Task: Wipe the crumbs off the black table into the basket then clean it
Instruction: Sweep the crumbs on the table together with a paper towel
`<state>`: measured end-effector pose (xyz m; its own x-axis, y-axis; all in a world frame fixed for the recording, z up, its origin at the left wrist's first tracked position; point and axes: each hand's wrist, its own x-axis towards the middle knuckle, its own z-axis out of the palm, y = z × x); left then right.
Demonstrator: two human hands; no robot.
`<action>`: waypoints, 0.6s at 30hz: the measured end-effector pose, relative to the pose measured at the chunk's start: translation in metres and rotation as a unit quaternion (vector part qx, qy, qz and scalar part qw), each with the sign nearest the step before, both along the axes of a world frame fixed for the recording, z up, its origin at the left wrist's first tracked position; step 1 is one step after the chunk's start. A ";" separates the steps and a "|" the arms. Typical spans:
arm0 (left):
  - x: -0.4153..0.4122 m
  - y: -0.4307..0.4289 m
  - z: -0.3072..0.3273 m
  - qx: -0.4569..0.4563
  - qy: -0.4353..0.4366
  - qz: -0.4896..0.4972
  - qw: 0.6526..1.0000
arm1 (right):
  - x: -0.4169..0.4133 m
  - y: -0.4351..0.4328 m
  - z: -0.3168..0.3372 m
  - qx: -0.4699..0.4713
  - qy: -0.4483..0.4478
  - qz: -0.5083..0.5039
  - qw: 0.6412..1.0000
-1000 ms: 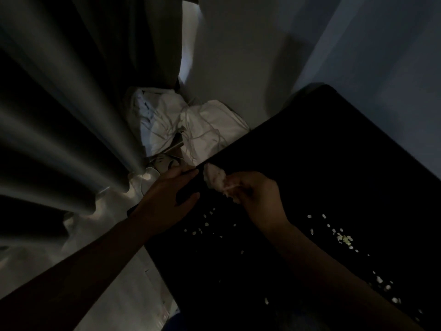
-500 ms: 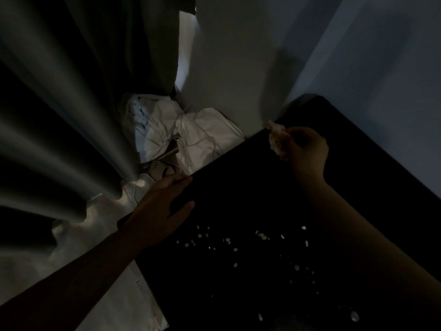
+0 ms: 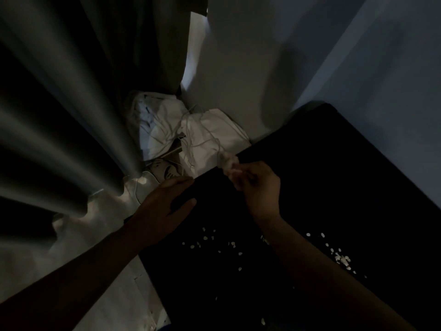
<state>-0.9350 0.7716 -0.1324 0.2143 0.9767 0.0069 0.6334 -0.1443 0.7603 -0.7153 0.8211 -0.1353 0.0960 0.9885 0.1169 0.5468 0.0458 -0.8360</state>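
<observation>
Right hand (image 3: 260, 189): fingers curled, pinching a crumpled pale tissue wad (image 3: 228, 163) at the left edge of the flat black table (image 3: 334, 175). Left hand (image 3: 162, 209): fingers straight, thumb spread, laid on the same edge nearer the front corner, holding nothing. Small white crumbs (image 3: 342, 259) lie scattered over the surface's near half, densest toward the right edge. Beyond the left edge, white drawstring bags (image 3: 210, 137) lie on the floor beside a grey pleated curtain (image 3: 59, 115).

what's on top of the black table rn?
Pale crumbs lie scattered across the near part of the black table. The left hand rests on its left edge, and the right hand pinches a crumpled tissue over that edge. Anything under the hands and forearms is covered.
</observation>
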 end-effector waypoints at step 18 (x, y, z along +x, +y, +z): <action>-0.050 -0.039 0.007 -0.016 -0.081 0.088 0.993 | -0.036 -0.031 -0.002 -0.070 0.085 0.126 0.986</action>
<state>-0.9849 0.7327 -0.1259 0.0380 0.9993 -0.0051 0.5157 -0.0152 0.8566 -0.7513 0.7903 -0.1371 -0.1480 0.9888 -0.0185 0.3848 0.0403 -0.9221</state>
